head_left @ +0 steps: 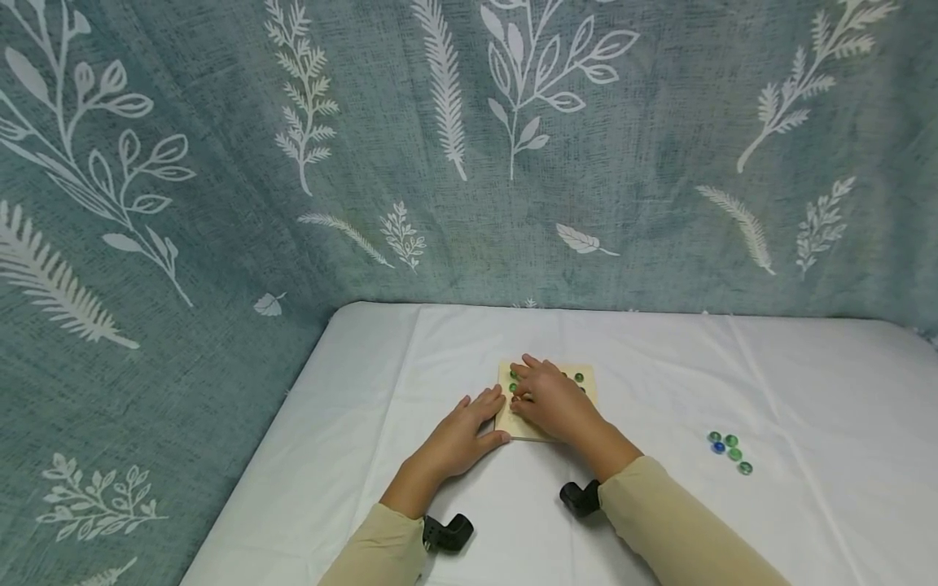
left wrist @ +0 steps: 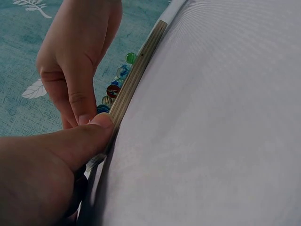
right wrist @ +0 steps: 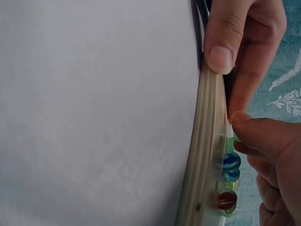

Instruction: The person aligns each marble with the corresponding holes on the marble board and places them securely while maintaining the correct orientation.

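A square wooden board [head_left: 531,431] lies on the table with glass marbles standing in rows on its top. My left hand [head_left: 458,439] holds the board at its near left corner, the thumb [left wrist: 102,119] against the front edge and the fingers along the left side. Over the board reaches my right hand [head_left: 560,399], its thumb and fingertips pinching a small marble low at the board's left part; the fingers mostly hide it. In the right wrist view, a blue marble [right wrist: 231,161] and a red-brown marble [right wrist: 227,199] sit close beside those fingertips.
Several loose green marbles [head_left: 734,454] and a blue marble [head_left: 719,448] lie on the white tablecloth [head_left: 659,521] to the right. A patterned teal curtain [head_left: 469,236] hangs behind the table and along its left side. Black wrist cameras [head_left: 449,534] are strapped at both sleeves.
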The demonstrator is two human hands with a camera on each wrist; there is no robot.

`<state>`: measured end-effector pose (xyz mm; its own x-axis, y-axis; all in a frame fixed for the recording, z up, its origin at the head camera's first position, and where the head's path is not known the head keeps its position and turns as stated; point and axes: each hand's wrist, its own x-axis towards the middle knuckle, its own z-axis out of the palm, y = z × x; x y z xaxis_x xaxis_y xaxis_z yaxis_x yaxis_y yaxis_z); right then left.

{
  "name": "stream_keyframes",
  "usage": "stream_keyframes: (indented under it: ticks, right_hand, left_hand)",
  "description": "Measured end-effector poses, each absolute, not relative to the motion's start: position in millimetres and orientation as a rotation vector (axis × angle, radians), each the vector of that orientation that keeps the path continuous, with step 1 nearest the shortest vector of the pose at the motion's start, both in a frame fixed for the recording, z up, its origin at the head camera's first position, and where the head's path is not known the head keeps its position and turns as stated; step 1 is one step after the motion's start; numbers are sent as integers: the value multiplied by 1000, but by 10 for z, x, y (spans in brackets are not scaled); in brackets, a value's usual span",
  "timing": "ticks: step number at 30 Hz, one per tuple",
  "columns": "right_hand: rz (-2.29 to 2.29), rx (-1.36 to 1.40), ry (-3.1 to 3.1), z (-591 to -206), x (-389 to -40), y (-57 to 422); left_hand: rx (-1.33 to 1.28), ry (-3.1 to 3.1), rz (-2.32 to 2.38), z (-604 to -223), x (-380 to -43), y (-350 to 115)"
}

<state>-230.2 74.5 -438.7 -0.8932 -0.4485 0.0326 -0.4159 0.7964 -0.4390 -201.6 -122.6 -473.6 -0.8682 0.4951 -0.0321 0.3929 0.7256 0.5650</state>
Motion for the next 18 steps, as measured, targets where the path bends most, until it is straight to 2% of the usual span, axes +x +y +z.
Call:
stream_keyframes:
  ticks: [18]
  right_hand:
    - [-652, -655, 2929, -4394, -2294, 687]
  left_hand:
    - [734, 2767, 812, -4739, -2013, -1221]
